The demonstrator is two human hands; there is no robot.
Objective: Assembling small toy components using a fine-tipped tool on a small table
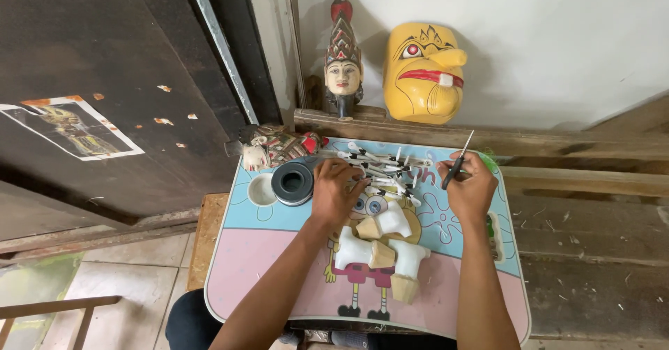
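White sticks (380, 169) lie heaped at the far end of a small cartoon-printed table (265, 252), left hand (334, 190) spread over them; right hand (470, 186) grips a thin tool (458, 159). Beyond, a yellow mask (423, 73) leans against the white wall (557, 36)

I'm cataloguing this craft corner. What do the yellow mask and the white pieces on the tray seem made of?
Yellow mask: probably carved wood under glossy paint, going by its sheen and chunky relief. White pieces: likely wood with matte white primer, since their cut ends show bare tan material.
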